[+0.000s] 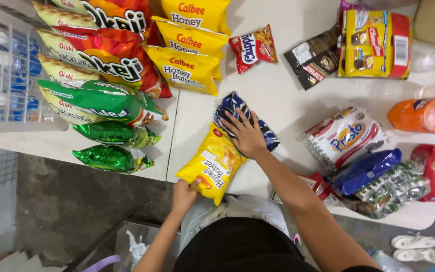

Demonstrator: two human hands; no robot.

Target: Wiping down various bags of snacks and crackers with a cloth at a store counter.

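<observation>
Left hand [184,194] gripping yellow chip bag [212,163], right hand [247,135] pressing blue packet [235,107]

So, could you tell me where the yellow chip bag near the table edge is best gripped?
Probably at its near bottom corner, coming from the table edge. The yellow bag lies flat and slanted, that end overhanging the table, where the left hand already pinches it. The right hand presses flat on the blue bag over its far end, so that end is blocked.

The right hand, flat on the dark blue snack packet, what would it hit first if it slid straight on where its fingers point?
Probably the yellow chip bag beyond the dark blue snack packet under the right hand.
</observation>
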